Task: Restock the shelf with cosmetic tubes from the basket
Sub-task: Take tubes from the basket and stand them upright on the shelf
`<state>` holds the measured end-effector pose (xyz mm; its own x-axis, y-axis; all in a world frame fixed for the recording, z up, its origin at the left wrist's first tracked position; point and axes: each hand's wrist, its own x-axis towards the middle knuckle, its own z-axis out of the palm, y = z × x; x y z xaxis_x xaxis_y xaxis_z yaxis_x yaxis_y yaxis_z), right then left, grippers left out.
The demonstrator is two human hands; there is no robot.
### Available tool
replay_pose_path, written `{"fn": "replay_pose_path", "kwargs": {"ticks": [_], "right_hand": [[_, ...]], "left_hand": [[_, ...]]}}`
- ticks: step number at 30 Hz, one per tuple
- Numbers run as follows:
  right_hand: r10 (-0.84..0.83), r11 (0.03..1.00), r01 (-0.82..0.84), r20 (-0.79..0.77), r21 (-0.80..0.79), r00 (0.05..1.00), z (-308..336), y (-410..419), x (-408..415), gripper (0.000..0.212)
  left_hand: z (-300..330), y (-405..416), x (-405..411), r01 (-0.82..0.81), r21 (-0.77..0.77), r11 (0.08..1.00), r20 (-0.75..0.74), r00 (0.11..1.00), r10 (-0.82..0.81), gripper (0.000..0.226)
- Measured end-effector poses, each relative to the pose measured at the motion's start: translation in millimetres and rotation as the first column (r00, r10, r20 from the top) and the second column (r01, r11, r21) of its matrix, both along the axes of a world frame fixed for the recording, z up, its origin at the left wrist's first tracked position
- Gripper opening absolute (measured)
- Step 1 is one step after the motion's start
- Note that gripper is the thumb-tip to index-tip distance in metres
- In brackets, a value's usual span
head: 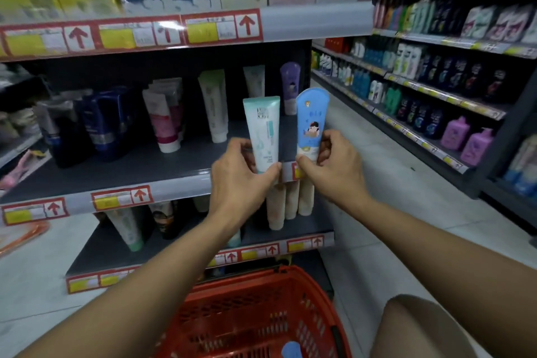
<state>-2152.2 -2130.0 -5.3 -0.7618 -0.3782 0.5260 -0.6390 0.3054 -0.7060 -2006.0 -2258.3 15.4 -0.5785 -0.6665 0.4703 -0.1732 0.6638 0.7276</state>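
At shelf edge, teal tube is gripped upright by L hand; blue tube is pinched by R hand, above red basket.

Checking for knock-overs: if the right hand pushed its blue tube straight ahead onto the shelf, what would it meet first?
Probably the purple tube standing behind the blue tube in the right hand; depth is unclear.

A shop aisle with a pale tiled floor runs back along the right. Dark shelving lines that side, packed with rows of bottles. Red-arrowed price strips edge the near unit's shelf fronts.
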Motion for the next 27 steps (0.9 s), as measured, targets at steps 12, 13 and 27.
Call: {"fn": "replay_pose_path", "kwargs": {"ticks": [12,13,27], "right_hand": [[-0.032,0.996,0.030,0.024,0.086,0.999,-1.8,-32.9,-66.5,0.044],[-0.032,0.995,0.029,0.030,0.093,0.999,-3.7,-35.6,-68.7,0.045],[-0.130,0.881,0.054,0.130,0.470,0.983,21.3,-58.5,-103.5,0.039]], "left_hand": [[3.4,-34.7,-73.2,-0.119,0.027,0.993,0.030,0.993,0.118,0.052],[0.6,-36.1,-75.6,-0.125,0.028,0.992,0.027,0.992,0.125,0.053],[12.9,-56.6,-110.7,-0.209,0.020,0.978,0.313,0.930,0.192,0.054]]}}
